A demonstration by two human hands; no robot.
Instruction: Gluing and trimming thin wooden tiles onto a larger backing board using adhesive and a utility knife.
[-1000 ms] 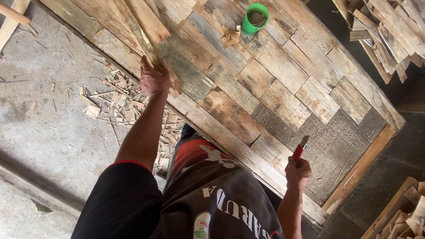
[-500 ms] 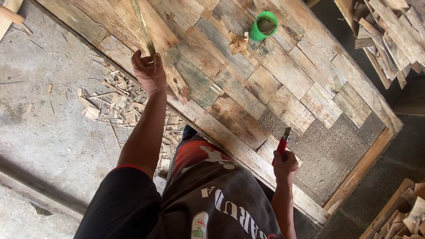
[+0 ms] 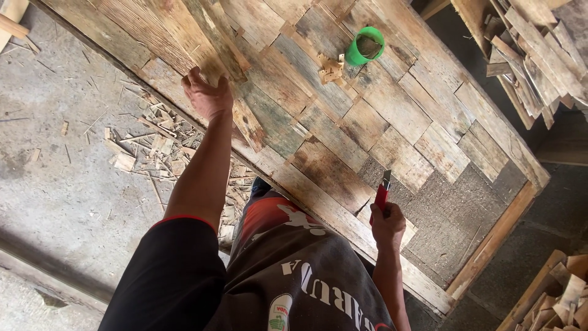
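Observation:
I look down at a large wooden panel (image 3: 318, 153) covered with many flat pieces of weathered wood. My left hand (image 3: 207, 95) reaches out over the panel's near edge and grips a long, narrow wooden strip (image 3: 223, 49) that lies slanted across the boards. My right hand (image 3: 388, 225) is closed around a red utility knife (image 3: 381, 196) with its blade pointing up, held above the panel's near edge. Close to the far side of the panel a green plastic cup (image 3: 365, 46) stands beside a small heap of wood blocks (image 3: 331, 68).
Wood chips and offcuts (image 3: 156, 147) litter the concrete floor to the left of the panel. Stacked planks (image 3: 539, 49) lie at the upper right, and more wood pieces (image 3: 551, 294) are piled at the lower right. Bare dark backing (image 3: 453, 214) shows at the panel's right end.
My left hand has shifted along the long strip, which now lies lower against the boards. My right hand with the knife has stayed near the panel's edge. The view has tilted slightly.

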